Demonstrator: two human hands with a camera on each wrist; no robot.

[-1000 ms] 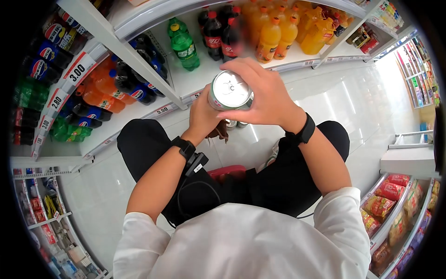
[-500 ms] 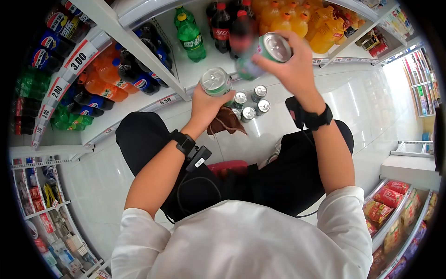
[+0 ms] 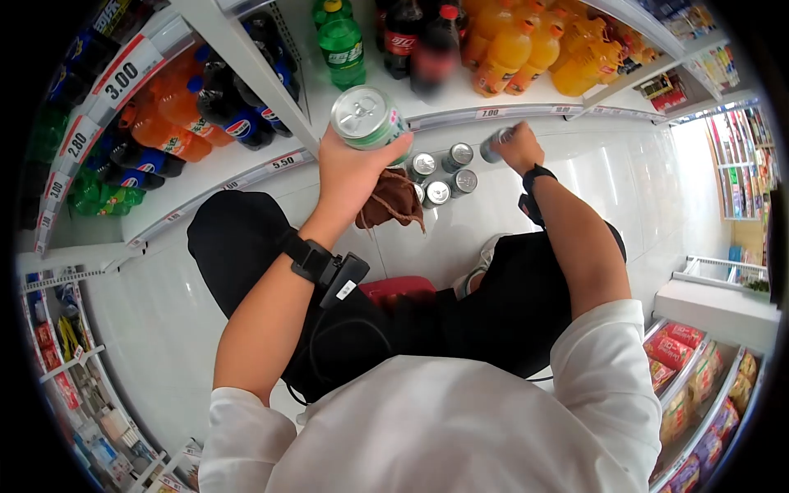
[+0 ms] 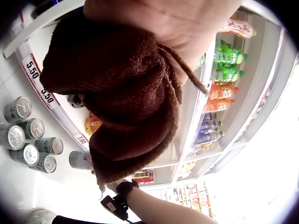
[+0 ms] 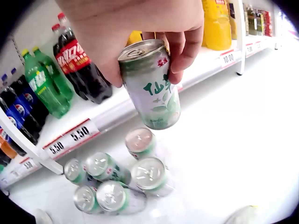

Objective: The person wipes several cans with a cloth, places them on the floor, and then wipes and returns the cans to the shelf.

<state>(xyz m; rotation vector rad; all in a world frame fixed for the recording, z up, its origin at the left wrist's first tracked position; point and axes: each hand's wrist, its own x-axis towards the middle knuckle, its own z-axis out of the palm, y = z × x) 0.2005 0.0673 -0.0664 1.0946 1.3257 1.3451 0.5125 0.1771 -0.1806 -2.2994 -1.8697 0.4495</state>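
My left hand (image 3: pixel 349 177) grips a green-and-white drink can (image 3: pixel 362 119), held upright with its silver top toward the head camera. A brown drawstring cloth pouch (image 3: pixel 393 201) hangs below that hand; in the left wrist view the pouch (image 4: pixel 126 88) fills the middle and hides the can. Out to the right, my right hand (image 3: pixel 519 148) holds a second can (image 5: pixel 149 86) near its top, between thumb and fingers. This can, printed with green characters and leaves, is slightly tilted, close over the floor beside several like cans (image 5: pixel 149 175) standing in a group.
Ahead, a low white shelf (image 3: pixel 448 115) bears green soda bottles (image 3: pixel 341 53), cola bottles (image 3: pixel 403 37) and orange drink bottles (image 3: pixel 505 57). More bottles fill the shelf on the left. Snack bags (image 3: pixel 670 349) sit at the lower right. Glossy tiles (image 3: pixel 592 181) cover the floor.
My right hand came away from beside the left with a can, swung right past the shelf front and dropped low near the floor. My left hand keeps its can and has shifted slightly left.
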